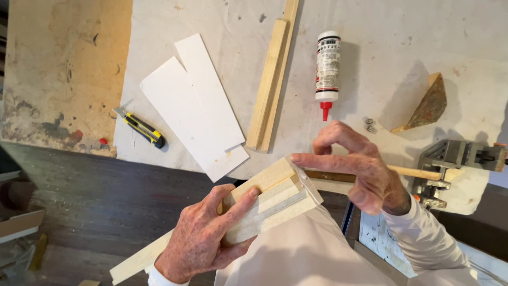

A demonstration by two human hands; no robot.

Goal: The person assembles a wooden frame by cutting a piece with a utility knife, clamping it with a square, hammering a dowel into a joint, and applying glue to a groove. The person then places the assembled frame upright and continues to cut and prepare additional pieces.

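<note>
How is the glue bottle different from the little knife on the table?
The glue bottle is white with a red tip; the utility knife is yellow and black. The bottle is fatter and round; the knife is slimmer and flatter. The bottle lies nearer the right hand, the knife farther left. Both lie flat on the pale table cover.

Pale stacked wooden strip assembly (272, 204), tilted, in my left hand (203, 238); right hand (360, 164) fingertip on its end, just below white table edge (296, 175).

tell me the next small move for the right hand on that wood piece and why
Probably press the right hand's forefinger down along the thin end strip. The left hand grips the stacked wood piece, the fingertip already touches the strip's top corner, and the glue bottle lies set aside on the table.
</note>
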